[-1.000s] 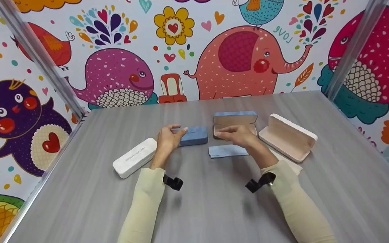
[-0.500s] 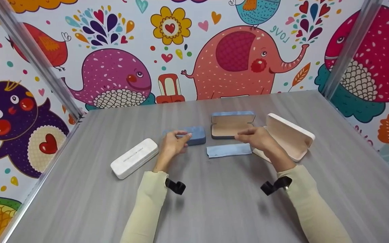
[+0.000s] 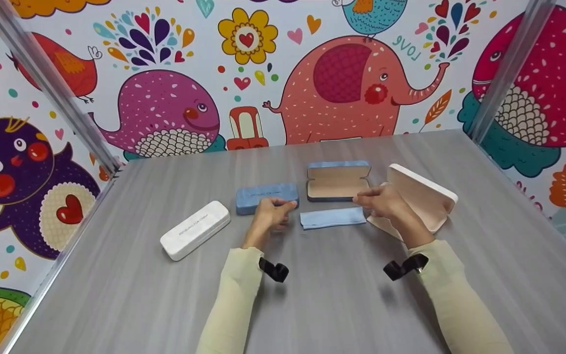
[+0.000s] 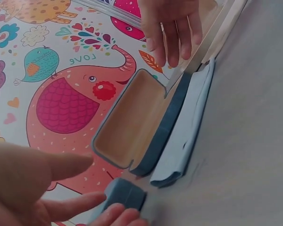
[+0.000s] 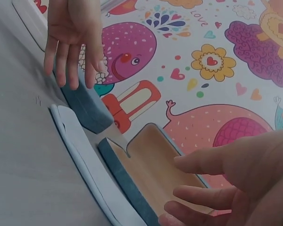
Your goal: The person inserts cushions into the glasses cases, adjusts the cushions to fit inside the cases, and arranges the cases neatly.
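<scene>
My left hand [image 3: 272,216] hovers in front of the closed blue glasses case [image 3: 248,195], fingers relaxed and nothing held. Between the hands lies a folded light blue cloth [image 3: 332,218]. Just behind that cloth, a blue glasses case [image 3: 338,190] stands with its lid raised, its beige lining bare. My right hand [image 3: 386,202] is by that case's right front corner, and its spread fingers [image 5: 203,160] hold nothing in the right wrist view. It partly hides a white glasses case [image 3: 423,201] with raised lid and a pale cloth [image 3: 383,226] in front.
A closed white glasses case [image 3: 195,230] lies at an angle on the left of the grey table [image 3: 332,295]. Patterned walls rise behind and at the sides, with metal posts [image 3: 511,73] at the corners.
My left hand has moved from the left end of the closed blue case to the right and nearer me. My right hand has drawn right, away from the front of the lid-raised blue case.
</scene>
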### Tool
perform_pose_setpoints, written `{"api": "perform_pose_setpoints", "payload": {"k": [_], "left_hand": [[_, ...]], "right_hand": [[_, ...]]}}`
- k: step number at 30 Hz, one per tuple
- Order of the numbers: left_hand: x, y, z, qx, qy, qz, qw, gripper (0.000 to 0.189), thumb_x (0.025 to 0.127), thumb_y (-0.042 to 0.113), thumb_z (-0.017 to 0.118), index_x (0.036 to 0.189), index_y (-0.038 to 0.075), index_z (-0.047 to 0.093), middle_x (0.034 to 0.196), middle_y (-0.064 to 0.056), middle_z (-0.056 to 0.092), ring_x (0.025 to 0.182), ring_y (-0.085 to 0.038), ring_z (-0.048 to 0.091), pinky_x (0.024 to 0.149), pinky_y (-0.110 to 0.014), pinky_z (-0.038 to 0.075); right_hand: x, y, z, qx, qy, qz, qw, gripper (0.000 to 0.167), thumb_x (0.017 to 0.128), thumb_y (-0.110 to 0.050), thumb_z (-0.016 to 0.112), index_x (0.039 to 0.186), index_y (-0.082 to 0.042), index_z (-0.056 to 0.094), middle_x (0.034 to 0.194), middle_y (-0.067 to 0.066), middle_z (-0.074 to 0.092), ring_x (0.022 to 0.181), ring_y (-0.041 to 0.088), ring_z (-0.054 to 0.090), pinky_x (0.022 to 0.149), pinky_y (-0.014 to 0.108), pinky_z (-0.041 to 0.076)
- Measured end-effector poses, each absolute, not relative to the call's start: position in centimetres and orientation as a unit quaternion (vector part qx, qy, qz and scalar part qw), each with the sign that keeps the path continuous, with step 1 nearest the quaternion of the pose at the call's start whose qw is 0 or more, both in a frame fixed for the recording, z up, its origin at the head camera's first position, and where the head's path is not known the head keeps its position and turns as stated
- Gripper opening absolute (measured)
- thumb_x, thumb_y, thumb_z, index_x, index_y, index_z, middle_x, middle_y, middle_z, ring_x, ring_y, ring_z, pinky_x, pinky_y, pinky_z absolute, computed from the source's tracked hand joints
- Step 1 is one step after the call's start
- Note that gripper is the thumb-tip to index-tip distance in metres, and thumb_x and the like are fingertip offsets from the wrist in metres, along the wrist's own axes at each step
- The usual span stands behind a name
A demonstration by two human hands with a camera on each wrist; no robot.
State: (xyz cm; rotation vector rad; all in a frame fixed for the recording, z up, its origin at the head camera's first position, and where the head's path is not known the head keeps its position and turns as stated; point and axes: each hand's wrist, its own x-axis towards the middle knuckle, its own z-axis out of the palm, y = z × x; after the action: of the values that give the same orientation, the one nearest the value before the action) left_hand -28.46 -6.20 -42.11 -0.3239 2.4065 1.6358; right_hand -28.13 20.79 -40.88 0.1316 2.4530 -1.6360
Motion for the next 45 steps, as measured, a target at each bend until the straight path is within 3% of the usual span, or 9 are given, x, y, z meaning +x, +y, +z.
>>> {"api": "perform_pose_setpoints", "payload": {"k": [7, 13, 18, 24, 28, 32, 38, 41, 45], "left_hand": [[-28.6, -4.8, -42.7, -0.119, 0.831, 0.53, 0.116, 0.032, 0.094, 0.025, 0.071, 0.118, 0.005, 0.067, 0.108, -0.009, 0.068, 0.091, -0.018, 0.065, 0.077, -0.034, 0.06], [-28.6, -3.8, -42.9, -0.111, 0.864, 0.481, 0.097, 0.032, 0.091, 0.027, 0.075, 0.113, 0.005, 0.069, 0.12, -0.013, 0.069, 0.11, -0.025, 0.064, 0.09, -0.036, 0.056], [-28.6, -3.5, -43.1, -0.103, 0.885, 0.442, 0.101, 0.035, 0.091, 0.027, 0.074, 0.116, 0.004, 0.069, 0.126, -0.015, 0.067, 0.118, -0.029, 0.062, 0.099, -0.04, 0.051], [-28.7, -3.2, -43.4, -0.096, 0.902, 0.409, 0.101, 0.033, 0.091, 0.023, 0.075, 0.118, 0.004, 0.07, 0.123, -0.012, 0.069, 0.112, -0.025, 0.064, 0.097, -0.039, 0.053], [-28.8, -3.0, -43.6, -0.09, 0.909, 0.396, 0.093, 0.029, 0.088, 0.019, 0.077, 0.114, 0.007, 0.072, 0.118, -0.011, 0.071, 0.109, -0.025, 0.065, 0.096, -0.039, 0.052], [-28.9, -2.9, -43.8, -0.085, 0.916, 0.384, 0.082, 0.024, 0.084, 0.016, 0.081, 0.106, 0.008, 0.073, 0.111, -0.009, 0.072, 0.104, -0.024, 0.066, 0.093, -0.039, 0.053], [-28.9, -2.8, -44.0, -0.07, 0.926, 0.363, 0.07, 0.028, 0.079, 0.015, 0.085, 0.103, 0.008, 0.074, 0.109, -0.009, 0.073, 0.104, -0.025, 0.067, 0.093, -0.039, 0.053], [-28.8, -2.8, -44.0, -0.063, 0.928, 0.36, 0.073, 0.031, 0.077, 0.014, 0.087, 0.105, 0.007, 0.074, 0.111, -0.009, 0.073, 0.108, -0.026, 0.066, 0.095, -0.04, 0.052], [-28.8, -2.9, -43.9, -0.054, 0.929, 0.355, 0.086, 0.033, 0.078, 0.015, 0.087, 0.108, 0.007, 0.074, 0.115, -0.011, 0.069, 0.114, -0.028, 0.061, 0.1, -0.04, 0.049]], "right_hand": [[-28.3, 21.2, -41.7, 0.053, 0.82, -0.562, 0.097, 0.044, 0.093, -0.013, 0.068, 0.126, 0.014, 0.058, 0.077, -0.005, 0.063, 0.059, 0.002, 0.055, 0.055, 0.016, 0.05], [-28.6, 21.3, -42.2, 0.077, 0.825, -0.549, 0.108, 0.045, 0.092, -0.016, 0.069, 0.128, 0.01, 0.058, 0.075, -0.005, 0.065, 0.065, 0.003, 0.059, 0.055, 0.016, 0.049], [-28.6, 21.3, -42.7, 0.094, 0.827, -0.54, 0.123, 0.047, 0.093, -0.019, 0.069, 0.131, 0.006, 0.057, 0.085, -0.004, 0.068, 0.075, 0.004, 0.062, 0.06, 0.017, 0.05], [-28.4, 21.2, -43.3, 0.097, 0.828, -0.539, 0.119, 0.042, 0.095, -0.02, 0.068, 0.128, 0.005, 0.06, 0.088, -0.005, 0.065, 0.078, 0.006, 0.06, 0.065, 0.019, 0.049], [-28.4, 21.2, -43.6, 0.097, 0.839, -0.526, 0.101, 0.04, 0.093, -0.019, 0.069, 0.124, 0.006, 0.062, 0.084, -0.005, 0.061, 0.072, 0.006, 0.057, 0.06, 0.018, 0.046], [-28.5, 21.0, -44.0, 0.093, 0.86, -0.496, 0.075, 0.037, 0.091, -0.018, 0.071, 0.118, 0.007, 0.066, 0.091, 0.003, 0.064, 0.07, 0.008, 0.056, 0.056, 0.018, 0.045], [-28.6, 20.6, -44.5, 0.08, 0.901, -0.425, 0.038, 0.037, 0.088, -0.021, 0.074, 0.113, 0.006, 0.07, 0.113, 0.02, 0.069, 0.094, 0.023, 0.061, 0.076, 0.027, 0.049], [-28.6, 20.4, -44.6, 0.081, 0.912, -0.401, 0.033, 0.036, 0.087, -0.022, 0.076, 0.11, 0.005, 0.07, 0.109, 0.019, 0.069, 0.095, 0.026, 0.06, 0.078, 0.03, 0.047], [-28.6, 20.2, -44.6, 0.087, 0.919, -0.384, 0.035, 0.031, 0.085, -0.022, 0.078, 0.103, 0.002, 0.069, 0.094, 0.01, 0.066, 0.08, 0.019, 0.057, 0.066, 0.025, 0.043]]}}
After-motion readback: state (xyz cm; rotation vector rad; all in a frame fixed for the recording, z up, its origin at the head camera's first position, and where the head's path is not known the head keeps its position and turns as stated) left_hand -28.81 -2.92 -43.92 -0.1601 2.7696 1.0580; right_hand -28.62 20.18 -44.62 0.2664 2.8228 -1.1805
